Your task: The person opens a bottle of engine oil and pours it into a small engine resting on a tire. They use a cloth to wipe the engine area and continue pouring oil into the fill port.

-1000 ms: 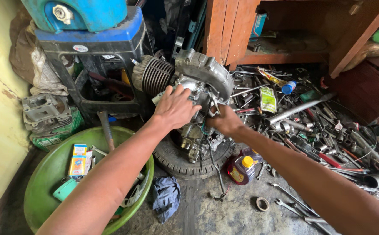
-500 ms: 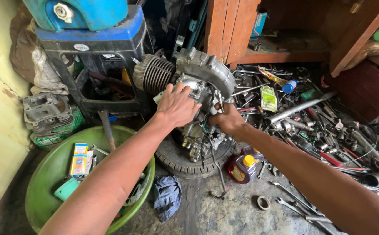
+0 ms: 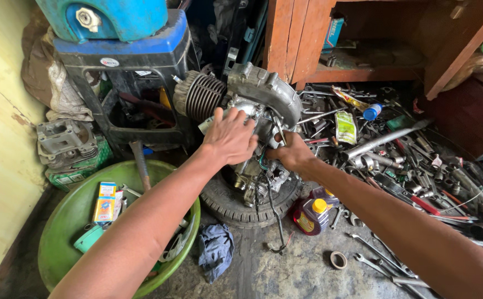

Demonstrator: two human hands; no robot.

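From the head camera, I see my left hand [image 3: 231,137] lying flat with the fingers spread on the metal engine [image 3: 252,119]. My right hand [image 3: 290,153] is closed around a part on the engine's right side. The engine sits on a small black tyre [image 3: 236,204] on the floor, with its finned cylinder [image 3: 200,97] pointing left. Just beside the tyre stands a purple bottle [image 3: 310,215] with a yellow cap. A green basin [image 3: 67,221] is under my left arm, and many tools [image 3: 418,166] lie at the right.
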